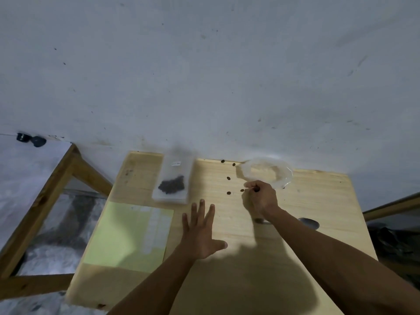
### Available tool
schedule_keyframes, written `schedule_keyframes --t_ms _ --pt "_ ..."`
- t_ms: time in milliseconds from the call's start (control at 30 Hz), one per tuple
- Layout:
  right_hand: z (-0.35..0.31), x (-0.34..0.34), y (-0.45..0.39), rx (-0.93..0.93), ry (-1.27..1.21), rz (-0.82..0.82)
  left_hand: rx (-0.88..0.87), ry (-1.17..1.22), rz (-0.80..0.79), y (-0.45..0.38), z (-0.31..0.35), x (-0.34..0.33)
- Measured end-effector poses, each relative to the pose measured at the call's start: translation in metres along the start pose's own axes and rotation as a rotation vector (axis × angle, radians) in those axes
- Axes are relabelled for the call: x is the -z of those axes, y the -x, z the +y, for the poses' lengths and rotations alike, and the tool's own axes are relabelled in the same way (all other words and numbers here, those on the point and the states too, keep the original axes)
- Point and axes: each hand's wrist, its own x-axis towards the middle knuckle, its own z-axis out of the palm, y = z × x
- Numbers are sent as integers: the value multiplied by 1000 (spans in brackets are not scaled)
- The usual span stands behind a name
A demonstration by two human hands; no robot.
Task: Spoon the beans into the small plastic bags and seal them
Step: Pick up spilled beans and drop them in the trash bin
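Observation:
A small clear plastic bag [172, 183] with a dark heap of beans lies flat at the table's far edge. Several loose beans [228, 178] are scattered on the wood between the bag and a clear plastic dish [284, 176] at the far right. My right hand [261, 197] sits just in front of the dish, fingers curled, with a dark bean showing in its grip. My left hand [201, 230] hovers flat over the table's middle, fingers spread and holding nothing. A dark spoon bowl [309, 223] peeks out behind my right forearm.
A pale green sheet [122, 237] covers the table's left part, with empty clear bags [157, 228] lying on it. The wooden table [318, 201] stands against a grey wall. Wooden frames [45, 201] stand to the left and right of the table.

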Motion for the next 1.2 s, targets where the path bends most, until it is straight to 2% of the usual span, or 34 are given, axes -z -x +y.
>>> schedule_keyframes --t_ms 100,167,367,533,667,800,967,1133,1200 --pt "2 -6 -5 29 -58 51 -13 -12 -42 -2 -3 -2" --pt "0 -11 -4 76 -12 71 -19 -15 -72 -4 -4 -2" --pt "-2 -20 -7 190 74 15 -15 -29 -118 -8 -5 -3" --pt "-1 -18 -12 191 247 -64 -26 -33 -121 -8 -7 -3" --pt "-6 -25 -7 114 95 -72 -30 -24 -118 -8 -7 -3" --pt "-16 -34 2 196 -27 -61 -36 -24 -102 -8 -7 -4" --pt "-16 -44 -5 355 198 -89 -44 -3 -64 -6 -7 -6" --pt "-19 -48 -3 447 390 -84 -44 -4 -52 -7 -8 -6" --pt "-21 -46 -1 435 396 -91 -47 2 -46 -6 -7 -6"
